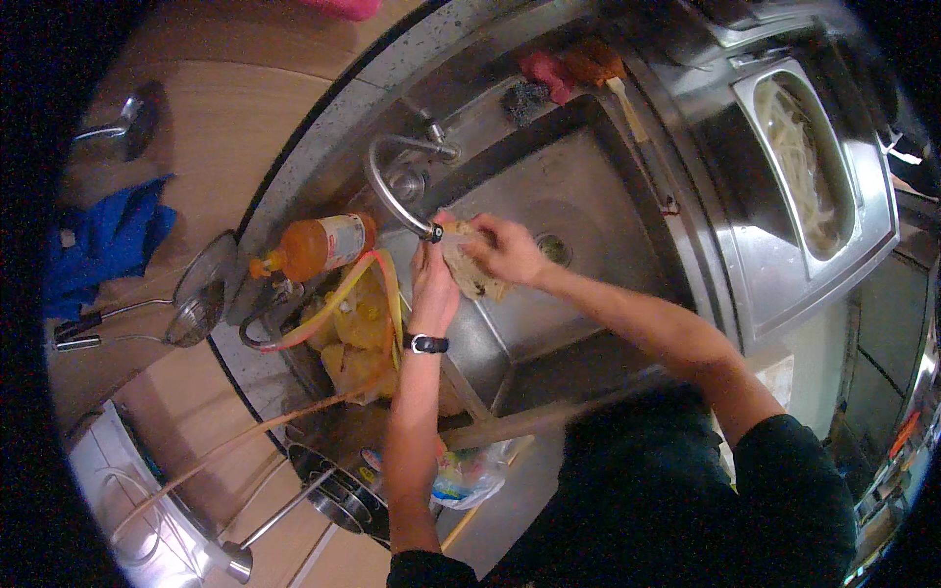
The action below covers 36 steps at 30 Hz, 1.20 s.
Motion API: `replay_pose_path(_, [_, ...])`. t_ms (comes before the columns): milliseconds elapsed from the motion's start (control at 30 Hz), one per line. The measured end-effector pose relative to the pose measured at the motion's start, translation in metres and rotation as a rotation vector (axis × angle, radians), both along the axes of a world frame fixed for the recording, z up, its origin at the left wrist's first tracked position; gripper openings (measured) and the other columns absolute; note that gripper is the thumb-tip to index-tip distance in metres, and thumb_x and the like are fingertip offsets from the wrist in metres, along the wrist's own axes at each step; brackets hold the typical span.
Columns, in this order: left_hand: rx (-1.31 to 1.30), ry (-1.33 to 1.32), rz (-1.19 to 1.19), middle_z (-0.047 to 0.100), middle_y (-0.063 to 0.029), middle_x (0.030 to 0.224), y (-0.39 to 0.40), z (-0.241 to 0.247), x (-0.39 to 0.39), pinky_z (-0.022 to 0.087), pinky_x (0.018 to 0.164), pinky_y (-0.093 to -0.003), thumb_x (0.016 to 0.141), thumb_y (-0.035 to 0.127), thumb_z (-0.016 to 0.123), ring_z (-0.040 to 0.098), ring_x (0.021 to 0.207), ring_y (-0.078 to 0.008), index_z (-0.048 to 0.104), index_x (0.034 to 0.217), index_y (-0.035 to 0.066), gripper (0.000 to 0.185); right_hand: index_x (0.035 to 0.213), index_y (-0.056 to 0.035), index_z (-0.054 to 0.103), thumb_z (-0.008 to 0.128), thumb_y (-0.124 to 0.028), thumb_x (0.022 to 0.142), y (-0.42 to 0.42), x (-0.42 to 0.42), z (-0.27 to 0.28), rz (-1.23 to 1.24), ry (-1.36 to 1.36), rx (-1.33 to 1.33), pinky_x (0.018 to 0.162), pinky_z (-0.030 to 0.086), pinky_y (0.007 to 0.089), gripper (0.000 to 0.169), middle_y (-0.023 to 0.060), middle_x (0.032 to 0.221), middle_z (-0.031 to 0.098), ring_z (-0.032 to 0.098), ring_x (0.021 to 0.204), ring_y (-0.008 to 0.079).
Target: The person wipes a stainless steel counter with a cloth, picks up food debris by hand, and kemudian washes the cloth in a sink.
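Note:
Over the steel sink [581, 176], my left hand [435, 290] and my right hand [507, 250] grip a limp beige item with brown spots [478, 275], which looks like a cloth, though I cannot tell for sure. The curved metal faucet [386, 184] ends right at my left fingers. What looks like running water passes from its tip onto the item. A watch with a dark strap [426, 344] is on my left wrist. The sink drain [553, 250] lies beyond my right hand.
An orange pump bottle [316, 246] lies tilted left of the faucet. Below it are a yellow hose [345, 294] and a bag of yellowish pieces [360, 338]. A scrub pad [526, 101] and a wooden-handled brush [625, 106] sit behind. At right stands a steel container of pale strips [790, 169].

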<state>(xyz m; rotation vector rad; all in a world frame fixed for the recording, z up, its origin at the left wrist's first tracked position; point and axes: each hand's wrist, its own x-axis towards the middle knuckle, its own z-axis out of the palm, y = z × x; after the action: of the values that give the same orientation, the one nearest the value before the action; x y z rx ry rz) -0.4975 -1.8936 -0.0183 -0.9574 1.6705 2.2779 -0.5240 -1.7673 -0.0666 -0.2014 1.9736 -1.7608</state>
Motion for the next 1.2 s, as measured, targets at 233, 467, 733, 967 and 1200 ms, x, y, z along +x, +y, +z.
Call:
replay_pose_path(233, [-0.787, 0.087, -0.422, 0.050, 0.0013, 0.073, -0.012, 0.027, 0.002, 0.035, 0.056, -0.0231, 0.092, 0.017, 0.049, 0.043, 0.067, -0.0059, 0.055, 0.087, 0.002, 0.017, 0.087, -0.0051, 0.058, 0.057, -0.026, 0.083, 0.026, -0.034, -0.006, -0.211, 0.870, 0.179, 0.072, 0.044, 0.0402, 0.021, 0.0141, 0.082, 0.059, 0.057, 0.081, 0.0293])
replay_pose_path(467, [-0.936, 0.151, -0.594, 0.040, 0.0045, 0.062, -0.023, 0.046, -0.009, 0.030, 0.051, -0.0229, 0.088, 0.017, 0.056, 0.034, 0.058, -0.0053, 0.052, 0.074, -0.001, 0.023, 0.094, -0.0022, 0.050, 0.049, -0.018, 0.090, 0.045, -0.059, 0.034, 0.096, 0.528, 0.042, 0.067, 0.043, 0.0409, 0.016, 0.0180, 0.086, 0.055, 0.054, 0.081, 0.0368])
replay_pose_path(733, [-0.890, 0.161, -0.621, 0.053, 0.0021, 0.066, -0.026, 0.051, -0.009, 0.038, 0.057, -0.0243, 0.087, 0.017, 0.058, 0.042, 0.063, -0.0052, 0.058, 0.082, -0.003, 0.020, 0.085, -0.0011, 0.049, 0.056, -0.021, 0.084, 0.040, -0.051, 0.040, 0.143, 0.374, 0.022, 0.064, 0.042, 0.0470, 0.021, 0.0202, 0.081, 0.054, 0.054, 0.076, 0.0401])
replay_pose_path(967, [-0.618, 0.202, -0.636, 0.058, 0.0012, 0.079, -0.038, 0.045, -0.004, 0.041, 0.065, -0.0217, 0.087, 0.016, 0.059, 0.049, 0.075, -0.0050, 0.059, 0.089, -0.002, 0.018, 0.085, 0.0000, 0.054, 0.058, -0.030, 0.082, 0.074, -0.069, 0.014, 0.596, 0.651, 0.186, 0.066, 0.043, 0.0462, 0.031, 0.0207, 0.083, 0.054, 0.054, 0.078, 0.0409])
replay_pose_path(1200, [-0.359, -0.023, -0.390, 0.060, -0.0001, 0.092, -0.065, 0.026, 0.015, 0.040, 0.078, -0.0214, 0.085, 0.019, 0.061, 0.051, 0.085, -0.0066, 0.060, 0.096, 0.001, 0.021, 0.082, -0.0011, 0.058, 0.050, -0.040, 0.089, 0.085, -0.076, 0.007, 0.600, 0.261, 0.083, 0.063, 0.043, 0.0407, 0.041, 0.0192, 0.075, 0.058, 0.058, 0.072, 0.0329])
